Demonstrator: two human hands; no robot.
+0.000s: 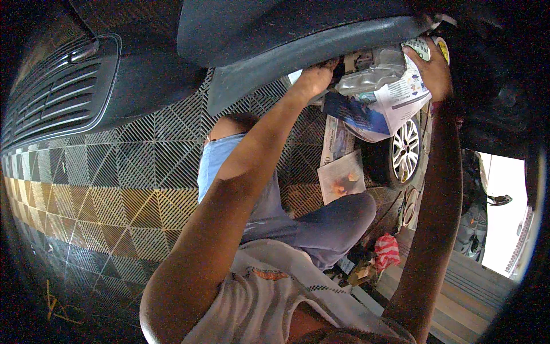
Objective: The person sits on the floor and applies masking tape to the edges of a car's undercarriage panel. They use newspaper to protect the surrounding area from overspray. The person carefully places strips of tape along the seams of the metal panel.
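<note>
While both bare arms reach toward the top of the view, the left hand [314, 81] and the right hand [438, 74] sit on either side of a clear casing [372, 79] and the newspaper [409, 94] spread next to it. The casing, a moulded see-through plastic piece, lies just right of the left hand, directly beneath the lower edge of a long, dark panel [361, 39]; its long axis runs roughly across the view, tilting upward toward the right. The left hand is the nearer one to its clear end, with the fingers bent into shadow, so whether they grip anything cannot be told. From the right hand, the casing lies to the left, and the newspaper comes in between, draped over the casing's right part and hanging down below it. That hand touches the newspaper near its upper right corner, thumb stretched well away from the fingers; how firmly it holds the sheet, or whether it only presses, cannot be told. Below the newspaper's hanging edge stands a wheel [405, 150] with silver spokes, and to the wheel's left a loose sheet [342, 176] lies near the person's bent knee, above a patterned floor [137, 163].
</note>
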